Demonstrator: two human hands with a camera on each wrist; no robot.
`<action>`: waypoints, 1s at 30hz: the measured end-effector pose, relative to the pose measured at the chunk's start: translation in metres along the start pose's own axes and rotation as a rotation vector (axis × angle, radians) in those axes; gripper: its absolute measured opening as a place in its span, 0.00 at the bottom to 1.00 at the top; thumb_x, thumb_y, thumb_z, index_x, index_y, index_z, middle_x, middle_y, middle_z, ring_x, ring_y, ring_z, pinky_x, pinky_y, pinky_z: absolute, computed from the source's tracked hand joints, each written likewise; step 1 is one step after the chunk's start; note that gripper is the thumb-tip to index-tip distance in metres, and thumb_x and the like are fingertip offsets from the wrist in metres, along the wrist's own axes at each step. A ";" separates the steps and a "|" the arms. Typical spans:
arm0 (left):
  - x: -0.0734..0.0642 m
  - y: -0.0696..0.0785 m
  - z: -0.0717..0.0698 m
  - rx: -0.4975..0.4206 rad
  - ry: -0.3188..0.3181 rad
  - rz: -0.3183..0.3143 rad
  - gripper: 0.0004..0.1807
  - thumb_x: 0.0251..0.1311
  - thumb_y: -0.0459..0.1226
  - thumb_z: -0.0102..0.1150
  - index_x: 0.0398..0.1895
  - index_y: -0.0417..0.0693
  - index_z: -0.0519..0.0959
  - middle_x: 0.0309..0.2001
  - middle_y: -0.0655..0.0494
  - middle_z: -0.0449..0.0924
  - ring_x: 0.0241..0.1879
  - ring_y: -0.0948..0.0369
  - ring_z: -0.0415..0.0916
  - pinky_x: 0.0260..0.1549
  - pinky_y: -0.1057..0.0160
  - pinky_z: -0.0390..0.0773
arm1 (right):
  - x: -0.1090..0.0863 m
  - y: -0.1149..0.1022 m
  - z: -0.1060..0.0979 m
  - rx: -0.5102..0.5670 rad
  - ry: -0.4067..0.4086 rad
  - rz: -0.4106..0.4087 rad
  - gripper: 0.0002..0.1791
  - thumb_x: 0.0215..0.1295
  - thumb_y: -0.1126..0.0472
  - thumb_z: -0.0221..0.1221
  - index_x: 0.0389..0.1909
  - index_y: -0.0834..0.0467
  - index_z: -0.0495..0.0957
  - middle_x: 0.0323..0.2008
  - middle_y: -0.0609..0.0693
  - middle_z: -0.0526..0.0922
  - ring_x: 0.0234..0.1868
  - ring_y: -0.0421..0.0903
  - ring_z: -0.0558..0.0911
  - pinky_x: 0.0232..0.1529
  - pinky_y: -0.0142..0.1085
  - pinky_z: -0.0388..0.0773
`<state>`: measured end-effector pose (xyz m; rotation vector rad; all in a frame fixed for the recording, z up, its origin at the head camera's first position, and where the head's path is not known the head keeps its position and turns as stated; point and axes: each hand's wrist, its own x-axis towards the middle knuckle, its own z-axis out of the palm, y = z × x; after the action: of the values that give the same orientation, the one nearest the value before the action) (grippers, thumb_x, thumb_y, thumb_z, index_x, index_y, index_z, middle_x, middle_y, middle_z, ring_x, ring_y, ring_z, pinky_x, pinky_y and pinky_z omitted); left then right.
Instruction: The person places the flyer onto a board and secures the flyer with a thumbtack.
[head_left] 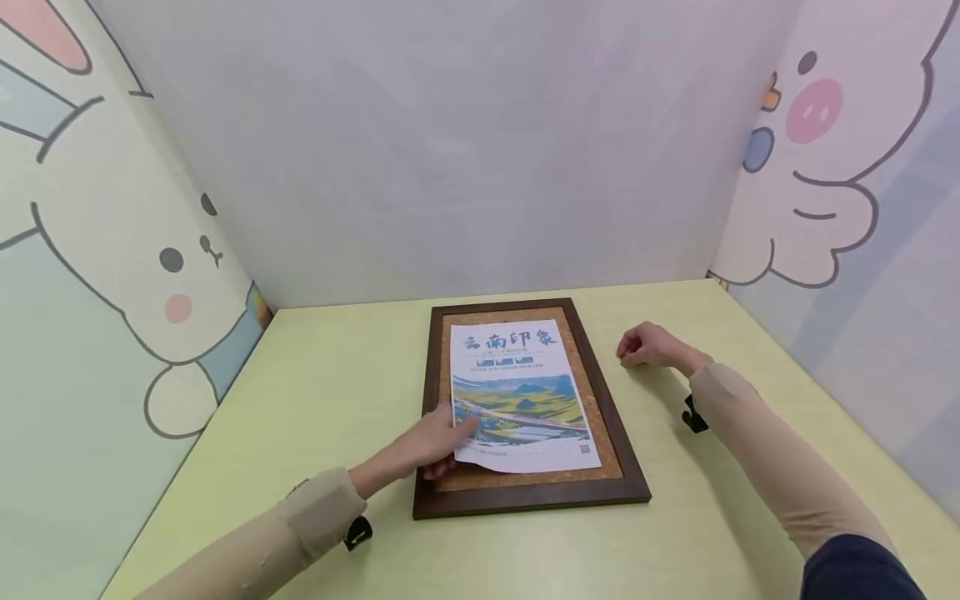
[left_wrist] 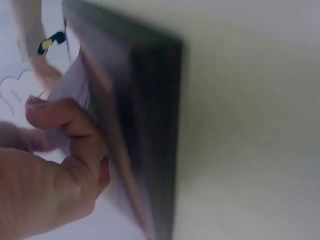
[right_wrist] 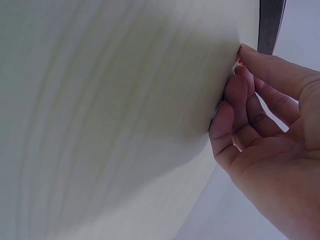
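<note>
The left sleeve (head_left: 247,546) and right sleeve (head_left: 787,467) lie nearest us, reaching in from 8 and 4 o'clock if we take the board (head_left: 525,499) as our dial. The board lies on the table (head_left: 337,375), and the poster (head_left: 521,408) covers most of its cork (head_left: 471,480). At 8 o'clock the left hand (head_left: 430,440) pinches the poster's edge, thumb above and fingers beneath, so the nearby border bows up off the cork. At 2 o'clock the right hand (head_left: 654,346) has its fingertips bunched against the table, apart from the board; the right wrist view shows us a red bit (right_wrist: 240,62) pinched between thumb and forefinger, too small to name. We judge the poster the weak point: we cannot tell whether anything fixes its top, so a tug from the left hand could swing it askew. Too tight a pinch could crease the edge, and a sudden release could leave the corner curled. The red bit, gripped by fingertips alone, might slip and roll off over the table.
</note>
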<state>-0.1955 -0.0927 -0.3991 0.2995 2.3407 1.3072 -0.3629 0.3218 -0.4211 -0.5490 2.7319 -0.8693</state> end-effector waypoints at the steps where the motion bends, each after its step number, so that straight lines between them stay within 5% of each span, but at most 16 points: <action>1: 0.001 0.001 -0.004 0.074 0.012 0.017 0.21 0.73 0.43 0.45 0.62 0.41 0.70 0.24 0.49 0.78 0.08 0.64 0.60 0.07 0.69 0.61 | 0.000 -0.001 0.000 -0.001 0.000 -0.004 0.05 0.55 0.68 0.66 0.32 0.65 0.82 0.27 0.52 0.84 0.26 0.38 0.74 0.29 0.29 0.72; 7: 0.008 -0.001 -0.018 0.500 0.141 0.114 0.22 0.65 0.44 0.58 0.53 0.37 0.68 0.38 0.46 0.75 0.25 0.60 0.65 0.22 0.64 0.64 | 0.006 -0.007 -0.005 0.029 0.011 0.001 0.06 0.59 0.67 0.64 0.34 0.66 0.81 0.27 0.53 0.82 0.25 0.40 0.75 0.27 0.32 0.75; 9: 0.010 -0.005 -0.020 0.603 0.139 0.155 0.23 0.62 0.47 0.61 0.49 0.39 0.70 0.41 0.45 0.73 0.36 0.55 0.66 0.32 0.59 0.68 | 0.011 -0.013 -0.008 0.060 0.021 0.011 0.07 0.61 0.67 0.62 0.36 0.68 0.79 0.28 0.55 0.83 0.25 0.41 0.77 0.28 0.34 0.77; 12: 0.011 -0.012 -0.020 0.701 0.080 0.233 0.29 0.59 0.52 0.63 0.56 0.43 0.71 0.59 0.42 0.66 0.57 0.48 0.61 0.54 0.48 0.66 | 0.023 -0.024 -0.011 0.101 0.047 0.034 0.08 0.62 0.67 0.61 0.38 0.69 0.78 0.31 0.59 0.83 0.27 0.44 0.79 0.32 0.39 0.81; 15: 0.012 -0.017 -0.020 0.743 -0.006 0.296 0.37 0.57 0.55 0.63 0.64 0.45 0.67 0.71 0.36 0.54 0.71 0.40 0.49 0.66 0.38 0.55 | 0.037 -0.037 -0.012 0.115 0.080 0.047 0.09 0.63 0.67 0.61 0.39 0.69 0.79 0.33 0.62 0.84 0.28 0.48 0.81 0.35 0.44 0.82; 19: 0.012 -0.022 -0.020 0.774 -0.085 0.316 0.44 0.57 0.58 0.61 0.71 0.46 0.60 0.76 0.35 0.44 0.76 0.38 0.38 0.70 0.35 0.46 | 0.058 -0.056 -0.011 0.129 0.109 0.044 0.09 0.64 0.66 0.61 0.40 0.69 0.79 0.36 0.67 0.83 0.31 0.55 0.81 0.39 0.49 0.81; 26: 0.009 -0.022 -0.018 0.773 -0.125 0.279 0.48 0.56 0.58 0.61 0.74 0.44 0.56 0.76 0.34 0.41 0.76 0.39 0.33 0.70 0.35 0.41 | 0.089 -0.089 0.005 0.148 0.154 0.017 0.11 0.64 0.66 0.60 0.42 0.69 0.80 0.38 0.70 0.82 0.34 0.64 0.78 0.41 0.53 0.78; 30: 0.009 -0.022 -0.018 0.774 -0.128 0.277 0.49 0.56 0.58 0.61 0.74 0.45 0.55 0.76 0.35 0.41 0.77 0.40 0.34 0.71 0.35 0.40 | 0.104 -0.101 0.019 0.132 0.176 0.018 0.10 0.64 0.63 0.61 0.42 0.66 0.82 0.38 0.64 0.84 0.32 0.59 0.78 0.37 0.47 0.80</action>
<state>-0.2114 -0.1142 -0.4121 0.9342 2.6546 0.3934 -0.4227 0.1925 -0.3864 -0.4408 2.8017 -1.1333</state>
